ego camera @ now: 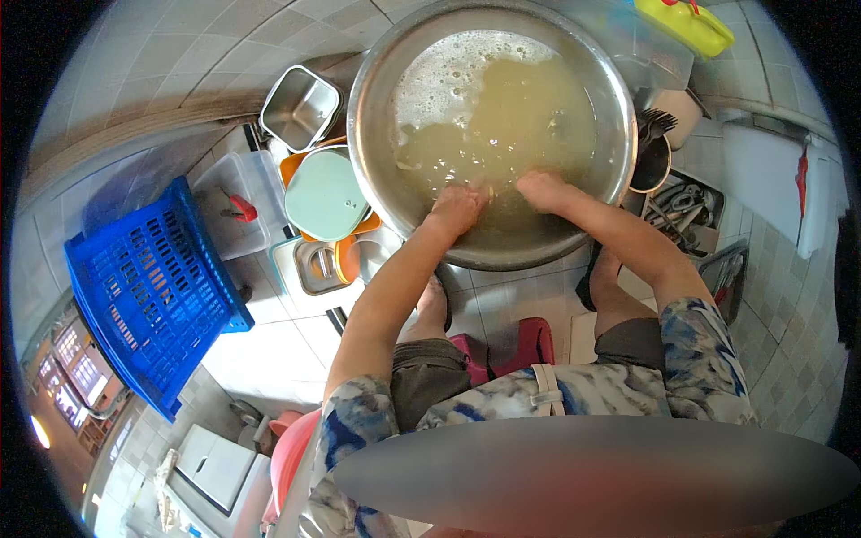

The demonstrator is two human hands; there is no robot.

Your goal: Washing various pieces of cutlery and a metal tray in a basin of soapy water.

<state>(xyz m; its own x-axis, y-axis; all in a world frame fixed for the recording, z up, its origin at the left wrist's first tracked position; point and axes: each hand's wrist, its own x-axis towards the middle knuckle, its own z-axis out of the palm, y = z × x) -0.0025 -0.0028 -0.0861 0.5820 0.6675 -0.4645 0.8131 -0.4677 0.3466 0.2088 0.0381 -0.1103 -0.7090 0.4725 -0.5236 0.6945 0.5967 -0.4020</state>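
A large round metal basin [377,195] stands on the floor before me, holding cloudy yellowish water [525,128] with white foam at its far left. My left hand [461,205] is partly under the water near the basin's near edge. To its right, my right hand [541,191] also dips into the water, its fingers hidden by the murk. The two hands are apart. Whether either one holds something below the surface, I cannot tell.
Left of the basin are a square metal container [301,109], a pale green lid [326,195], a clear plastic box [259,232] and a blue plastic crate [155,269]. On the right stand a cup with dark forks [651,168] and a tray of utensils [683,208].
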